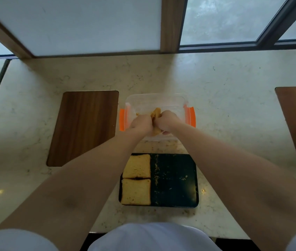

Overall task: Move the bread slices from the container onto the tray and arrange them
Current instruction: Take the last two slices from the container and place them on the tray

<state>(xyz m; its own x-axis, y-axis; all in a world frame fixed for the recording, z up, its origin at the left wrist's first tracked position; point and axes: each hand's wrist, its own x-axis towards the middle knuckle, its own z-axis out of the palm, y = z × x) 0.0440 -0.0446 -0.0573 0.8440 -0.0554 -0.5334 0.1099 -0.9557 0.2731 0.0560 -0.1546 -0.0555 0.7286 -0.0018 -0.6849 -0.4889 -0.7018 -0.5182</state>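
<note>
Partly hidden, bread slice [157, 120] between left hand [140, 124]; right hand [168, 120].

This looks like a kitchen or dining space in a home or café — a pale, marble-veined stone worktop [216, 84] runs beneath frosted window panes [82, 24] set in wooden frames. Wooden boards [83, 127] lie flat on the stone, one to the left and another at the far right. Food things sit in the middle — a clear plastic container [154, 100] with orange clips, a dark tray [176, 178] strewn with crumbs, and toasted bread slices [136, 180] on it.
</note>
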